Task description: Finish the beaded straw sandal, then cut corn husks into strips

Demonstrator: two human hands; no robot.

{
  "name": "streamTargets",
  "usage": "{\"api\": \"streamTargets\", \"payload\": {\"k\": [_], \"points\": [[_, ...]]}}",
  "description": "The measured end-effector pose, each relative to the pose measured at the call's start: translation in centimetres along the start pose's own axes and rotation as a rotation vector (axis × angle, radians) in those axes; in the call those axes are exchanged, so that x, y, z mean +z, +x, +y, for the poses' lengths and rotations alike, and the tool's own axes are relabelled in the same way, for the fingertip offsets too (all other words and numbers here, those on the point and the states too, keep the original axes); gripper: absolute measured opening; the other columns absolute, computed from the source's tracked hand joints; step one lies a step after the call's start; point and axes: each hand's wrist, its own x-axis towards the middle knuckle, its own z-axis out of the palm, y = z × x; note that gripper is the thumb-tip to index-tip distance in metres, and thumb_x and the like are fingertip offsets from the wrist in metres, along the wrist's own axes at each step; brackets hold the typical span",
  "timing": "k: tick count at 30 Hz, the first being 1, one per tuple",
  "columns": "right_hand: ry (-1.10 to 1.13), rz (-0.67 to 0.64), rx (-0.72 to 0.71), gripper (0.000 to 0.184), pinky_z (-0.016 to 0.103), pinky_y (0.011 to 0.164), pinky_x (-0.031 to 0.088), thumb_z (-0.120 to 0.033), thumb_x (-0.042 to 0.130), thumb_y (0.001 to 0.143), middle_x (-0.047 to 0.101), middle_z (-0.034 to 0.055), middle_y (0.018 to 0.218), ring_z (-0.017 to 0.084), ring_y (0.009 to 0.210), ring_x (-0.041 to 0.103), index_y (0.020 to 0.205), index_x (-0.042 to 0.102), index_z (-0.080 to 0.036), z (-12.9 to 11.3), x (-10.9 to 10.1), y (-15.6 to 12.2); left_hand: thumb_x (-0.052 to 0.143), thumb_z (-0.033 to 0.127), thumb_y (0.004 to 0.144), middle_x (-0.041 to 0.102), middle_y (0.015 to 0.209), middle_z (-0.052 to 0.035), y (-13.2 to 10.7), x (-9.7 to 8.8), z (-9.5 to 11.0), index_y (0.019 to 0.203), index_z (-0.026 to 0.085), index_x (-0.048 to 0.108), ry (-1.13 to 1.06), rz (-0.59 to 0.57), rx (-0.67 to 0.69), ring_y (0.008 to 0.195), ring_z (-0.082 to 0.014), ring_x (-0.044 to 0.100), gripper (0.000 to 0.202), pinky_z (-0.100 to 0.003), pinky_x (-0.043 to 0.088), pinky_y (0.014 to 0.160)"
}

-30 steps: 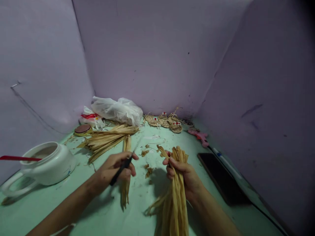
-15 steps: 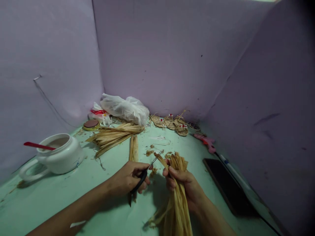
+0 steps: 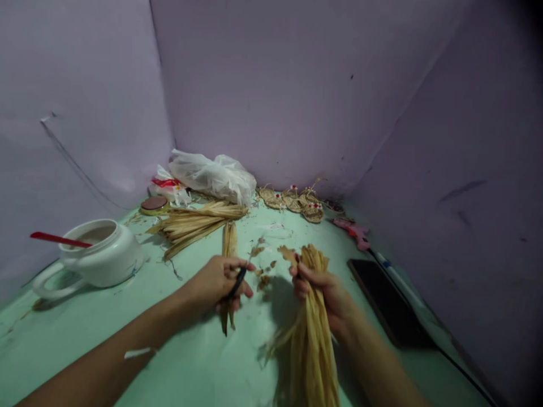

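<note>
Many long, dry, tan leaf strips, bundled in right hand over pale-green bench — likely light, limp, easily split; best held near gathered far end. Left hand holds black-handled scissors.

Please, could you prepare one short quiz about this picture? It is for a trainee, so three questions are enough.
1. Which hand holds the black-handled scissors?

2. True or false: the red stick juts out over the rim of the white mug.

3. The right hand holds:
a) the mug's handle
b) a bundle of dried strips
c) a plastic bag

Key:
1. The left hand
2. True
3. b
</note>
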Motion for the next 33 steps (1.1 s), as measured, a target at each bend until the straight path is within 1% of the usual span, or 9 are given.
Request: {"api": "streamTargets", "payload": {"k": [3, 6, 13, 17, 21, 25, 28, 31, 33], "points": [[0.022, 0.073, -0.095, 0.022, 0.017, 0.041, 0.042, -0.013, 0.07, 0.06, 0.062, -0.0036, 0.062, 0.005, 0.042, 0.047, 0.079, 0.06, -0.017, -1.1, -1.1, 0.6, 0.066, 0.008, 0.054, 0.064, 0.055, -0.0062, 0.5, -1.0, 0.6, 0.086, 0.009, 0.06, -0.003, 0.181, 0.102, 0.032, -0.0083, 0.049, 0.033, -0.012, 0.024, 0.028], [0.043, 0.08, -0.165, 0.026, 0.015, 0.045, 0.042, -0.015, 0.068, 0.059, 0.059, -0.0067, 0.06, 0.003, 0.044, 0.046, 0.083, 0.06, -0.018, -2.1, -1.9, 0.7, 0.07, 0.008, 0.05, 0.063, 0.052, -0.0033, 0.7, -1.6, 0.9, 0.084, 0.011, 0.058, 0.008, 0.247, 0.143, 0.032, -0.0073, 0.047, 0.036, -0.012, 0.025, 0.029], [0.169, -0.007, -0.349, 0.025, 0.012, 0.045, 0.038, -0.016, 0.068, 0.057, 0.05, -0.0093, 0.055, 0.001, 0.044, 0.041, 0.08, 0.058, -0.019, -2.4, -2.0, -0.2, 0.071, 0.016, 0.055, 0.064, 0.06, -0.0031, -0.7, 0.7, 0.5, 0.081, 0.013, 0.059, 0.045, 0.015, 0.103, 0.036, -0.0083, 0.048, 0.029, -0.019, 0.039, 0.036], [0.139, -0.012, -0.426, 0.025, 0.012, 0.044, 0.037, -0.015, 0.069, 0.057, 0.05, -0.0097, 0.054, 0.002, 0.045, 0.041, 0.078, 0.056, -0.021, -2.3, -2.0, -0.2, 0.07, 0.008, 0.053, 0.064, 0.063, -0.0025, -2.2, 2.4, -0.6, 0.078, 0.013, 0.063, 0.04, -0.089, 0.204, 0.052, -0.0122, 0.057, 0.026, -0.019, 0.044, 0.048], [0.134, 0.004, -0.443, 0.024, 0.013, 0.045, 0.038, -0.015, 0.069, 0.058, 0.051, -0.0097, 0.055, 0.001, 0.045, 0.042, 0.078, 0.056, -0.021, -2.2, -2.0, 0.1, 0.061, 0.007, 0.062, 0.066, 0.079, -0.0041, -3.7, 4.0, -2.5, 0.091, 0.017, 0.063, 0.153, -0.184, 0.298, 0.063, -0.0133, 0.058, 0.03, -0.02, 0.045, 0.056], [0.152, 0.01, -0.438, 0.024, 0.014, 0.046, 0.039, -0.015, 0.068, 0.059, 0.052, -0.0097, 0.055, 0.002, 0.045, 0.043, 0.078, 0.055, -0.022, -2.0, -1.9, 0.2, 0.054, 0.006, 0.066, 0.063, 0.076, -0.0022, -4.2, 5.2, -4.0, 0.093, 0.019, 0.062, 0.322, -0.193, 0.311, 0.065, -0.0132, 0.055, 0.031, -0.022, 0.044, 0.059], [0.202, 0.037, -0.435, 0.021, 0.015, 0.044, 0.04, -0.012, 0.065, 0.059, 0.052, -0.0083, 0.055, 0.003, 0.043, 0.043, 0.076, 0.056, -0.021, -1.9, -1.8, 0.2, 0.052, 0.006, 0.067, 0.062, 0.073, -0.0017, -3.9, 5.6, -4.0, 0.092, 0.019, 0.062, 0.356, -0.149, 0.341, 0.067, -0.0135, 0.055, 0.03, -0.022, 0.044, 0.063], [0.236, 0.081, -0.445, 0.017, 0.016, 0.042, 0.04, -0.011, 0.062, 0.061, 0.053, -0.007, 0.054, 0.004, 0.042, 0.042, 0.074, 0.057, -0.02, -2.1, -1.8, 0.2, 0.057, 0.007, 0.065, 0.063, 0.067, -0.0013, -3.5, 4.8, -2.5, 0.089, 0.018, 0.064, 0.323, -0.096, 0.365, 0.061, -0.0122, 0.056, 0.027, -0.021, 0.044, 0.059], [0.25, 0.095, -0.453, 0.018, 0.016, 0.042, 0.041, -0.011, 0.063, 0.06, 0.054, -0.0066, 0.054, 0.004, 0.043, 0.043, 0.075, 0.057, -0.02, -2.4, -1.9, 0.2, 0.063, 0.008, 0.061, 0.062, 0.061, -0.0002, -3.4, 3.2, -0.6, 0.085, 0.016, 0.065, 0.301, -0.05, 0.367, 0.054, -0.0108, 0.055, 0.025, -0.019, 0.043, 0.054]]}}
